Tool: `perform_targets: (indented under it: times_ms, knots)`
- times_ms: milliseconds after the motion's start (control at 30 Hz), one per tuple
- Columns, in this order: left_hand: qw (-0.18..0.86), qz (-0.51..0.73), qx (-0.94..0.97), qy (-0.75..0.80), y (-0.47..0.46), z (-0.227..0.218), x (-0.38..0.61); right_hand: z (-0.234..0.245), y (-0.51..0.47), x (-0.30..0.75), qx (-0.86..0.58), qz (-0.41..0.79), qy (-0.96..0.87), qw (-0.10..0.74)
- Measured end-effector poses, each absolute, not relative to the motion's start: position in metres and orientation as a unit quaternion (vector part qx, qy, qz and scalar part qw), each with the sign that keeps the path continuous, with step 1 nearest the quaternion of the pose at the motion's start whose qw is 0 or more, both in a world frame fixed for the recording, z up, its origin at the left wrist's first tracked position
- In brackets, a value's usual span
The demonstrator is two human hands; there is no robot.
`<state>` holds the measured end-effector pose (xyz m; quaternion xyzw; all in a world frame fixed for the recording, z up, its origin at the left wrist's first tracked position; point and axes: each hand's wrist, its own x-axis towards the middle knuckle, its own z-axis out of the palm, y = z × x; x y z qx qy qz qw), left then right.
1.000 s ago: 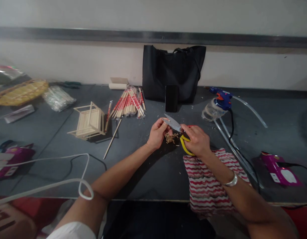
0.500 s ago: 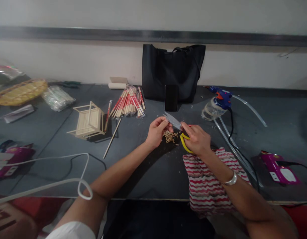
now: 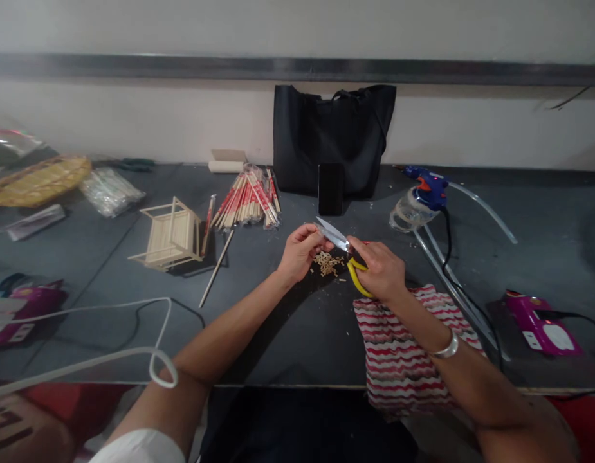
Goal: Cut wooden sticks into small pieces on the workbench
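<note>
My right hand (image 3: 380, 270) grips yellow-handled scissors (image 3: 338, 240), blades pointing up and left. My left hand (image 3: 300, 249) pinches something small at the blade tips; it is too small to make out. Under both hands lies a small pile of cut wooden bits (image 3: 329, 263) on the dark table (image 3: 278, 321). A striped red and white cloth (image 3: 403, 347) lies beneath my right forearm.
A stick-built wooden frame (image 3: 172, 235), a loose stick (image 3: 217, 267) and wrapped chopsticks (image 3: 249, 199) lie to the left. A black bag (image 3: 333, 132) and phone (image 3: 330, 188) stand behind. A blue glue gun (image 3: 430, 186) with cord is right; pink devices (image 3: 543, 328) flank both sides.
Both hands have shifted slightly up and left with the scissors. The pinched piece stays at the blades.
</note>
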<state>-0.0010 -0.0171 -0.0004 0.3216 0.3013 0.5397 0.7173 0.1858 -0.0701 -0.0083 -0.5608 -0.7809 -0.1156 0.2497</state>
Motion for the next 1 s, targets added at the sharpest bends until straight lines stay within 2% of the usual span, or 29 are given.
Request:
perform_targets:
  times_ms: [233,533,1000]
  knots:
    - [0.701,0.561,0.316,0.306,-0.0144,0.0028,-0.0026,-0.0146,-0.0653,0.1895,-0.562,-0.077,-0.768,0.297]
    - [0.729,0.559,0.275,0.284,-0.0140,0.0039,-0.0013,-0.0158,-0.0631,0.1896,-0.556,-0.051,-0.772,0.304]
    - [0.762,0.543,0.203,0.288,-0.0198,0.0065,0.0028,-0.0113,-0.0654,0.1894,-0.522,-0.086,-0.804,0.272]
